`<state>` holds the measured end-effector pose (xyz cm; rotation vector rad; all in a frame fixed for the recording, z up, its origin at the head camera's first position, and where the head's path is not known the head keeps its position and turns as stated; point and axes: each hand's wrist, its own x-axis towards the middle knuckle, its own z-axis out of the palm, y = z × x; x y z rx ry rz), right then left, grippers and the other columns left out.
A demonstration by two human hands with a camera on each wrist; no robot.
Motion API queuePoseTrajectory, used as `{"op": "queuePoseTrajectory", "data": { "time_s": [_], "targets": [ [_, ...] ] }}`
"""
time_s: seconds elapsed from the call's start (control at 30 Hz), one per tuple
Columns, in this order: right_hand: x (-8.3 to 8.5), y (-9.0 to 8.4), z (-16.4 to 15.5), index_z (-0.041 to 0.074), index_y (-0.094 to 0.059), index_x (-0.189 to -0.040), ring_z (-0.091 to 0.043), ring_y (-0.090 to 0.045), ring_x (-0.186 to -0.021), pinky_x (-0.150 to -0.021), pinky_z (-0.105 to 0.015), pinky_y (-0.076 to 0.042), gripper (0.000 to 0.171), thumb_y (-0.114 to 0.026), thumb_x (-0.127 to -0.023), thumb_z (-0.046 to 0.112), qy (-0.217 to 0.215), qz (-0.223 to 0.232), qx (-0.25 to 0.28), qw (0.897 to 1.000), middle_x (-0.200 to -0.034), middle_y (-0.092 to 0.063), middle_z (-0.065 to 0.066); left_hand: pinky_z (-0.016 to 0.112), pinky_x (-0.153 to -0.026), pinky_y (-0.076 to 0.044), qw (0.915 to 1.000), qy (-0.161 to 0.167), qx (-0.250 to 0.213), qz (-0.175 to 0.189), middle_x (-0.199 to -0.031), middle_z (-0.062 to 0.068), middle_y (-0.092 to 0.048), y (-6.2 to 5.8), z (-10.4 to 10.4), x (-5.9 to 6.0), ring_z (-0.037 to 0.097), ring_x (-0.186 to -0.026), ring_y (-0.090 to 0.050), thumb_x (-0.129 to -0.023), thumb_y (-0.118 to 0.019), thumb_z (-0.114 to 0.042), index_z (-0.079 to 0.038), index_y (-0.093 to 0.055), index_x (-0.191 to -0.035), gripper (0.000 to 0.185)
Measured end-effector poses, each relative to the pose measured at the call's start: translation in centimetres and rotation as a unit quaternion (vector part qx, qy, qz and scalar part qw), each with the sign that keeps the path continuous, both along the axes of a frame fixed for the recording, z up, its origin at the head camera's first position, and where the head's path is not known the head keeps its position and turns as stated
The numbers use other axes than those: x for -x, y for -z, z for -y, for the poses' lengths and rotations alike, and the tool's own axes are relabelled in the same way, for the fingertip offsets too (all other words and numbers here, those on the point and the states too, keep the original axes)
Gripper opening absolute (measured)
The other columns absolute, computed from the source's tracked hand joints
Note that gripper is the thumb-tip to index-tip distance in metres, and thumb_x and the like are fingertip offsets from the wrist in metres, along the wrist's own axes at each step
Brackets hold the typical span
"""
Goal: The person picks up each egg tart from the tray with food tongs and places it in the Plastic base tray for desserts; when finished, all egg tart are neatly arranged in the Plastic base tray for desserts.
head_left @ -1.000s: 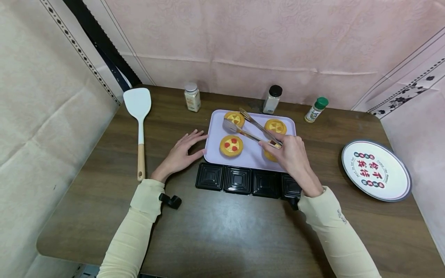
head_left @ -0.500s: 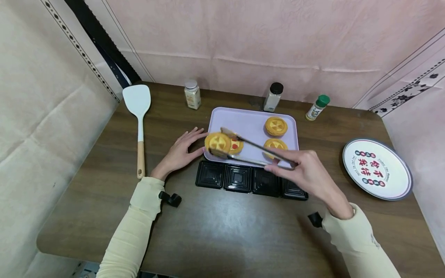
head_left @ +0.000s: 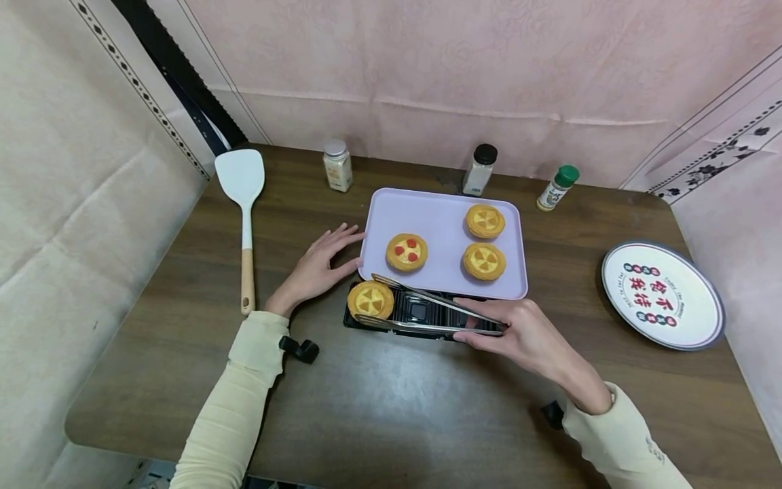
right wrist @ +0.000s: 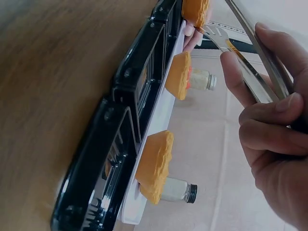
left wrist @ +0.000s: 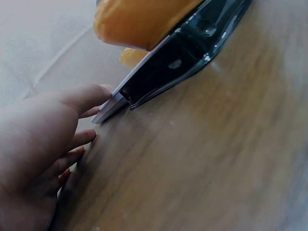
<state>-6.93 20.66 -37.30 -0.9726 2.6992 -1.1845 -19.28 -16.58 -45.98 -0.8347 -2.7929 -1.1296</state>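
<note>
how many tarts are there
4: a red-dotted tart on the left of the lilac tray, two patterned tarts on its right, a fourth tart between the tongs at the left end of the black tray.

A pair of metal tongs [head_left: 427, 329], handle end held in the person's right grip [head_left: 519, 333], points toward the counter's [head_left: 403, 421] left edge. Its arms flank a round golden tart [head_left: 370, 300] with a lighter patterned top, face up over the leftmost compartment of a glossy black mould [head_left: 418, 312]; whether it touches bottom is unclear. The mould runs along the near edge of a lilac tray [head_left: 444, 238] set toward the counter's far edge. The left grip [head_left: 318, 268] touches the tray's left edge. A red-dotted tart [head_left: 406, 252] lies left on the tray; two plain-topped tarts, the far one [head_left: 485, 221] and the near one [head_left: 484, 261], lie by its right edge.
</note>
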Motion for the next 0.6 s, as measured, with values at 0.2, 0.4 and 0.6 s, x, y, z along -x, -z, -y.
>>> {"op": "queuePoseTrajectory", "data": {
  "time_s": [0.2,0.4,0.6],
  "targets": [
    [0.02,0.22,0.11,0.016,-0.07,-0.124,-0.013,-0.057,-0.076,-0.051,-0.018,-0.044,0.04,-0.078,-0.086,0.027,0.003,-0.016,0.0,1.0,-0.087,-0.065,0.019,0.042,-0.118,-0.009,1.0,0.0,0.0,0.003,-0.153,0.006,-0.038,-0.01,-0.04,-0.01,0.023,-0.146,-0.021,-0.097,-0.062,-0.036,-0.019,-0.049,-0.146,0.053],
    [0.19,0.24,0.23,0.017,-0.07,-0.124,-0.013,-0.057,-0.081,-0.054,-0.018,-0.043,0.04,-0.078,-0.086,0.028,0.002,-0.029,-0.01,1.0,-0.087,-0.065,0.019,0.042,-0.118,-0.009,1.0,-0.001,-0.001,0.006,-0.153,0.007,-0.038,-0.08,0.0,-0.08,0.023,-0.146,-0.021,-0.097,-0.062,-0.036,-0.019,-0.049,-0.146,0.053],
    [0.26,0.31,0.23,0.017,-0.07,-0.124,-0.013,-0.057,-0.082,-0.053,-0.018,-0.043,0.041,-0.079,-0.085,0.027,0.005,-0.031,-0.011,0.999,-0.087,-0.065,0.02,0.042,-0.118,-0.009,1.0,-0.003,0.001,0.007,-0.153,0.007,-0.038,-0.09,-0.03,-0.1,0.023,-0.146,-0.021,-0.097,-0.062,-0.037,-0.02,-0.048,-0.146,0.054]
  ]
}}
